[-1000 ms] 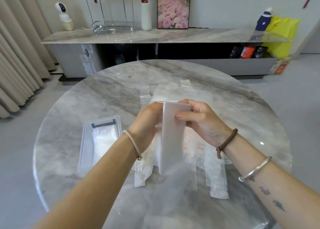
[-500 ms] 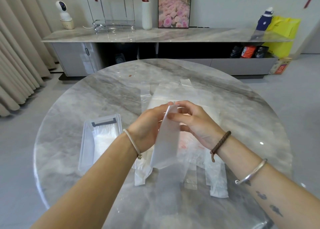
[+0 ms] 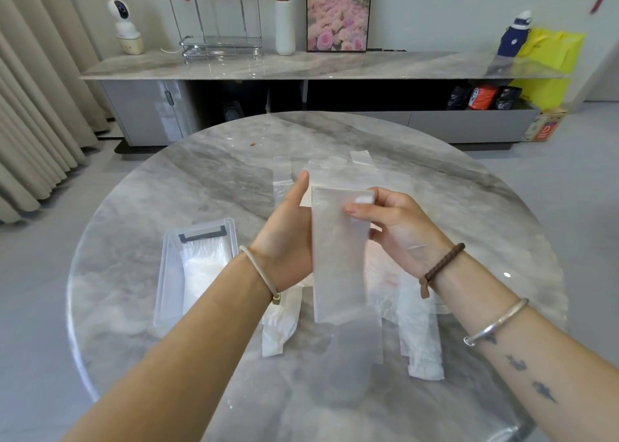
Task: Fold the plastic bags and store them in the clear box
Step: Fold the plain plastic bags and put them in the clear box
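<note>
I hold a folded white plastic bag [image 3: 338,257] upright as a long narrow strip above the table. My right hand [image 3: 402,230] pinches its top right corner between thumb and fingers. My left hand [image 3: 288,234] lies flat against the strip's left edge with the thumb pointing straight up; its fingers are hidden behind the bag. The clear box [image 3: 170,274] stands open on the table to the left of my left forearm, with folded bags [image 3: 201,267] inside. Several unfolded bags [image 3: 418,324] lie flat on the table under my hands.
The round marble table [image 3: 201,173] carries only the box and the bags. Behind it runs a low marble sideboard [image 3: 301,65] with a wire rack, a vase, a picture and a small camera. Curtains hang at the left.
The strip has been turned to face me flat and upright. My left thumb has come off it and now points up, while my right hand keeps its pinch at the top.
</note>
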### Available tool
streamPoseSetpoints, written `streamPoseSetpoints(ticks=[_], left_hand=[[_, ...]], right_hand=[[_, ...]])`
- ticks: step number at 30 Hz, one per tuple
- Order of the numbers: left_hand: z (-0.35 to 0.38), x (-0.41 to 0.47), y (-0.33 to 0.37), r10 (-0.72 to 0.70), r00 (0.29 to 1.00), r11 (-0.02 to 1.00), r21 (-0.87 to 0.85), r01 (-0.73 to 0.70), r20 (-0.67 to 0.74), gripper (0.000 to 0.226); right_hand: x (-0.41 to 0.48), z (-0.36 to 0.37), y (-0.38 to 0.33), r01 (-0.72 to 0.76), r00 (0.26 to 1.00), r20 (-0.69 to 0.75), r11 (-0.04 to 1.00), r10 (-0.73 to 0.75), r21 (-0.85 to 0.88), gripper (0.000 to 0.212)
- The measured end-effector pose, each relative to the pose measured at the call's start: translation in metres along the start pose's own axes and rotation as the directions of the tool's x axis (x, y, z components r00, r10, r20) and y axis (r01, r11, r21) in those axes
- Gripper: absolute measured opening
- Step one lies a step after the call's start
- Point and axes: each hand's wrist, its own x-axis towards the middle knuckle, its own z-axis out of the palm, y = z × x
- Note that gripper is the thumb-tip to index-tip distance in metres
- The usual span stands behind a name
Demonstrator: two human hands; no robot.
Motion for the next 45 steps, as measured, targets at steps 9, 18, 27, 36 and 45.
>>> streamPoseSetpoints(ticks=[9, 18, 27, 36, 45], left_hand=[[-0.004, 0.006, -0.012, 0.058, 0.972, 0.969, 0.248, 0.001, -0.229, 0.021], [-0.014, 0.01, -0.017, 0.096, 0.946, 0.934, 0.356, 0.021, -0.31, 0.028], [-0.041, 0.012, -0.001, 0.249, 0.737, 0.966, 0.109, -0.234, -0.628, 0.029], [-0.031, 0.016, -0.016, 0.161, 0.834, 0.956, 0.293, 0.0, -0.527, 0.031], [-0.029, 0.019, -0.023, 0.0, 0.907, 0.971, 0.215, 0.101, -0.422, 0.016]], right_hand=[[0.006, -0.006, 0.0, 0.012, 0.997, -0.079, 0.997, -0.006, 0.072, 0.012], [0.008, -0.009, 0.007, -0.131, 0.986, -0.096, 0.989, 0.137, 0.066, 0.013], [-0.001, -0.002, 0.03, -0.37, 0.906, 0.165, 0.918, 0.39, -0.14, 0.004], [0.009, -0.005, 0.01, -0.276, 0.953, 0.019, 0.848, 0.301, 0.452, 0.005], [0.013, -0.008, 0.006, -0.139, 0.975, -0.064, 0.808, 0.213, 0.572, 0.008]])
